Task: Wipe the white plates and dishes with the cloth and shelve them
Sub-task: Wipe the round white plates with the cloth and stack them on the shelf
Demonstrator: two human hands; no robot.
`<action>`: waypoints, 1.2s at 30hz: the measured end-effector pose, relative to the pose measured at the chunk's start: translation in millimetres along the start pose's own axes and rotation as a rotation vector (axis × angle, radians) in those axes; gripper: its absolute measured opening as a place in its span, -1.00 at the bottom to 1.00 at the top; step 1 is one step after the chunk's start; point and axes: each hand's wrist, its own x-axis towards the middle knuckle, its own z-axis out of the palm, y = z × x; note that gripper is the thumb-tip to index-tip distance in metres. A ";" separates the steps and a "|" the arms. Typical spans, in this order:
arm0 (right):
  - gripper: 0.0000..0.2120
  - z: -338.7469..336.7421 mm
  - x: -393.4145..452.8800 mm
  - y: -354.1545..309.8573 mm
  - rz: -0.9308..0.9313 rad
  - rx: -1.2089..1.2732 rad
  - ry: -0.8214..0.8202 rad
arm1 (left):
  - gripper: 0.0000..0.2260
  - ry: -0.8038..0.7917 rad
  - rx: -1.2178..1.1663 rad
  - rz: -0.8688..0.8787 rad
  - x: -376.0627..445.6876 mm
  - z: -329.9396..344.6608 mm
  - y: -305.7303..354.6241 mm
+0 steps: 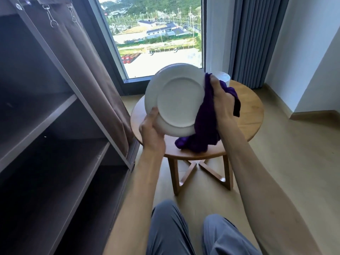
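A: near first? knees in grey trousers (pixel 184 234) at the bottom, both bare forearms reach up and forward

B: left hand (pixel 152 129) grips the white plate (pixel 176 100) at its lower-left rim, thumb on the face, fingers curled behind. plate is held up off the table, tilted, face toward the camera

A: right hand?

B: right hand (pixel 220 102) clutches the purple cloth (pixel 202 129), bunched against the plate's right rim; cloth tail hangs down to the round wooden table (pixel 253 115)

A: key relation for the shelving move?

B: shelf unit (pixel 55 126) lies to the left of the plate, so left hand is the nearer one; I'd guess the plate goes in edge-first, flat

A: in the way?

B: brown curtain (pixel 95 80) hangs just beside the shelf front, between plate and upper shelves; could snag

A: further back?

B: white dish (pixel 223 77) on the table behind the right hand, mostly hidden, not yet wiped I'd judge. then window (pixel 152 34), grey drapes (pixel 257 37)
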 end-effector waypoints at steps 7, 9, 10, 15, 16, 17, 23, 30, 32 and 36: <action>-0.76 0.5 -4.5 -40.3 -0.368 -0.535 -0.518 | -0.54 -0.514 0.757 0.018 40.6 -12.2 70.8; -0.78 6.0 -7.3 -48.4 -0.432 -0.624 -0.609 | -0.47 -0.663 0.842 -0.085 37.4 -1.6 76.7; -0.84 7.6 -5.9 -50.8 -0.467 -0.621 -0.610 | -0.46 -0.665 0.827 -0.096 34.2 1.7 75.3; -0.86 13.3 3.5 -45.1 -0.491 -0.397 -0.408 | -0.64 -0.489 0.571 0.042 21.2 5.7 53.9; -0.83 13.0 4.3 -43.4 -0.428 -0.346 -0.350 | -0.71 -0.424 0.509 0.051 19.4 6.7 48.4; -0.81 12.7 6.4 -39.7 -0.350 -0.300 -0.287 | -0.74 -0.351 0.431 0.048 17.1 7.6 42.8; -0.69 21.1 5.7 13.4 -0.048 0.049 -0.002 | -0.66 0.097 -0.097 -0.015 7.9 34.9 14.2; -0.62 36.9 -18.4 50.8 0.054 0.242 0.072 | -0.89 0.220 -0.100 0.067 13.1 58.7 -0.5; -0.62 28.7 -10.9 48.9 0.112 0.248 0.011 | -0.89 0.166 0.163 0.249 17.6 57.4 4.5; -0.20 14.0 15.5 28.1 0.258 0.270 -0.146 | -0.87 -0.084 0.938 0.752 22.7 49.9 4.8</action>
